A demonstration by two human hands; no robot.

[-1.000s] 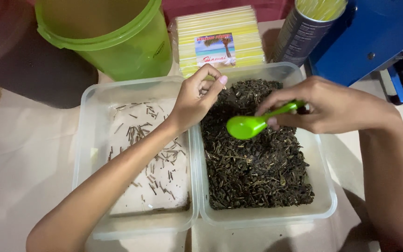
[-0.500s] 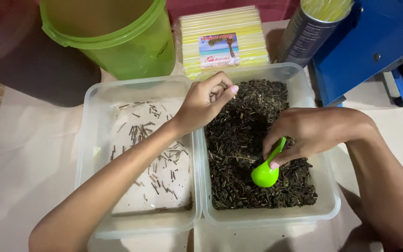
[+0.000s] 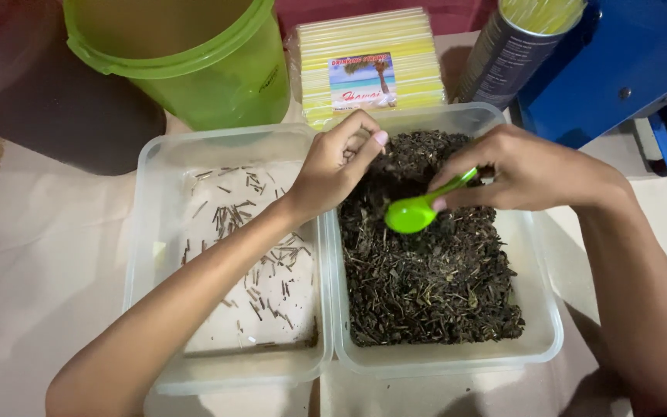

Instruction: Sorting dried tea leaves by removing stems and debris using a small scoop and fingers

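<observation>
Spoon (image 3: 414,212) lifted since half-sec ago, now over tea tub (image 3: 538,309) centre; right hand (image 3: 530,166) clamped on handle, axis 2–8 o'clock. Left hand (image 3: 337,166) pinched shut at 10, nearer.

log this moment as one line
right hand: holds green spoon over dried leaves | left hand: pinched, above same tub | left tub: stems

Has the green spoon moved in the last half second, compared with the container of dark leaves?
Yes. The green spoon, held in the right hand, has risen from the near right part of the clear container toward its far middle, close to the left hand.
</observation>
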